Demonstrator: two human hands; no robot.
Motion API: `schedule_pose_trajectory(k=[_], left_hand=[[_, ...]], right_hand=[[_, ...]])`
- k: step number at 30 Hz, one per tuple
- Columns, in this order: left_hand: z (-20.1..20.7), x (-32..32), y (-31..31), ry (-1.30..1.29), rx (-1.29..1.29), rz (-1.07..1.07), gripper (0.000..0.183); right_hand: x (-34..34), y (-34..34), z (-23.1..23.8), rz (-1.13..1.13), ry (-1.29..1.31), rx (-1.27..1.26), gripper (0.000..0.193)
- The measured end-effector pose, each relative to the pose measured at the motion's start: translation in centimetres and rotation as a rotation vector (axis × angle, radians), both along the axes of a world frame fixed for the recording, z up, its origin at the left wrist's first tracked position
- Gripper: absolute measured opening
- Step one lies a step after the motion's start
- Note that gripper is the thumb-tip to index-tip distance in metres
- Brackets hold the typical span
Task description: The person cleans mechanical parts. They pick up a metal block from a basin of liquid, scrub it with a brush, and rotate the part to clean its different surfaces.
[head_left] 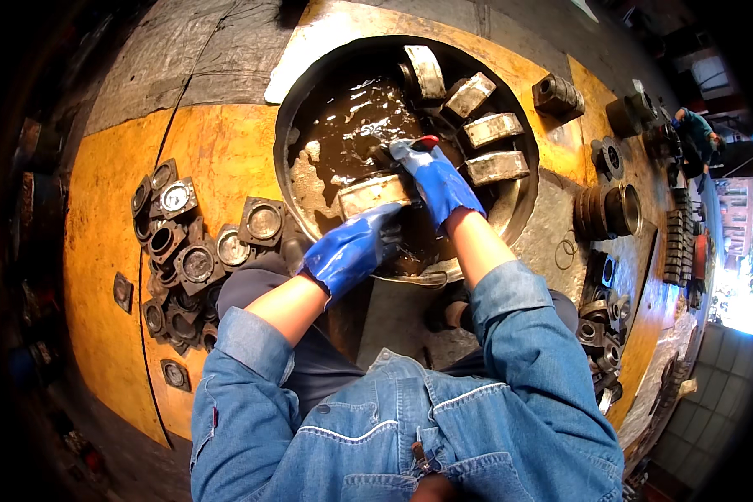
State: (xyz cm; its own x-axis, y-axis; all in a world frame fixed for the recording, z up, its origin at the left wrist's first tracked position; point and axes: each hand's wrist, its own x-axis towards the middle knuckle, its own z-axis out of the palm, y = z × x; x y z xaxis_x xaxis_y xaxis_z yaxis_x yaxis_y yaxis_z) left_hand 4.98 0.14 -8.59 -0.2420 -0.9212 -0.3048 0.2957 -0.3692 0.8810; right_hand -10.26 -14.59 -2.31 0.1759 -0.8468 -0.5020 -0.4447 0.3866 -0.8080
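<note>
A round black basin [283, 155] of dark liquid contains a metal block [370, 194], positioned at the fingers of the left grip [349, 245], which grasps its near side. The right grip [437, 182], beside the block's right end, is closed around a red-ended tool [427, 142].

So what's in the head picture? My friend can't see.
A person's gloved left grip touches a metal block in a round tub of dark liquid; the right grip holds something partly red. Four more blocks line the tub's right side.
</note>
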Motion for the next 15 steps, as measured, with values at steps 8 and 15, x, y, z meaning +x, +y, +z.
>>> schedule_pose_trajectory(k=[8,15], left_hand=[[5.6,1.5,-1.7,-1.043,-0.545,0.019,0.052],[4.8,0.7,-3.7,-0.346,-0.213,0.066,0.036]], right_hand=[[-3.7,6.8,-0.5,-0.229,-0.159,0.03,0.049],[-7.4,5.2,-0.3,-0.083,-0.377,0.038,0.039]])
